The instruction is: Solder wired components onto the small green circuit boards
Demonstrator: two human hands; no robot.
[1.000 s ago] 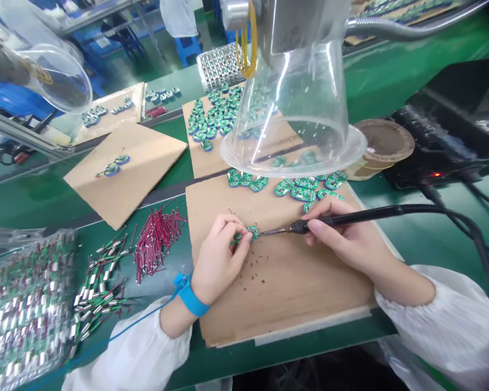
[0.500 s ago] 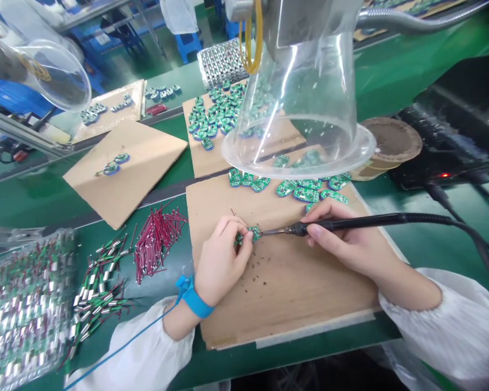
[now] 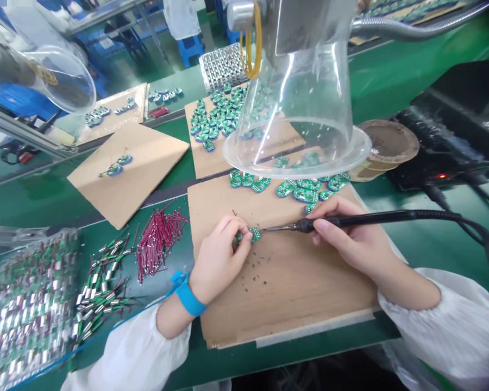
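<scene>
A small green circuit board (image 3: 254,234) is pinched between the thumb and fingers of my left hand (image 3: 222,260), which partly cover it. A thin red wire stub sticks up behind those fingers. My right hand (image 3: 346,233) grips a black soldering iron (image 3: 362,219) like a pen, its metal tip pointing left, close to the board's right edge; I cannot tell if they touch. Beneath both hands lies a brown cardboard sheet (image 3: 293,298) with dark specks on it. More green boards (image 3: 307,194) lie along the sheet's far side.
A clear fume hood (image 3: 297,146) hangs low over the far boards. Red wires (image 3: 158,244) and small metal parts with green leads (image 3: 101,288) lie at left, beside a bagged tray (image 3: 28,304). At right stand a round tub (image 3: 387,141) and a black soldering station (image 3: 440,168).
The soldering iron has drawn back slightly to the right, leaving its tip a little farther from the board. My left hand still pinches the board, its wrist shifted slightly left.
</scene>
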